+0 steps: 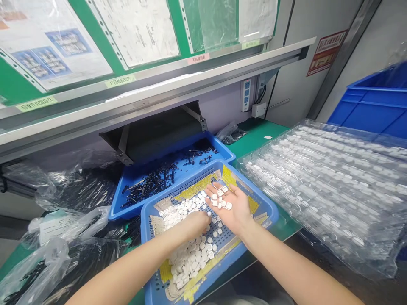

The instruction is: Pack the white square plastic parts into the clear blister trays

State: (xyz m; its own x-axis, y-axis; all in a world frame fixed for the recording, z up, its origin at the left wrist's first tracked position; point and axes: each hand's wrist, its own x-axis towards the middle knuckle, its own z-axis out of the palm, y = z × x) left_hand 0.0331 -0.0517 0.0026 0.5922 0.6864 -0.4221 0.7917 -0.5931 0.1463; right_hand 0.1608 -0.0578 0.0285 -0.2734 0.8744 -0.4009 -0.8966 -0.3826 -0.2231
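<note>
My right hand (231, 208) is palm up over the basket, its fingers stretched out, with several small white plastic pieces (220, 198) resting on the palm and fingers. The pieces are squarish with rounded corners. My left hand (196, 224) is closed and turned down just beside it, low over the heap. Its fingertips are mostly hidden, so what they pinch does not show. Below both hands stands a blue perforated basket (273, 210), patched inside with yellow and brown tape. A pile of loose white pieces (187, 267) covers its left side.
Behind the basket, a blue tray (227, 153) holds black plastic parts (152, 182) under a dark chute (159, 127). Clear trays (327, 182) with rows of white pieces lie at right, near a blue crate (372, 106). Plastic bags (66, 250) of black parts lie at left.
</note>
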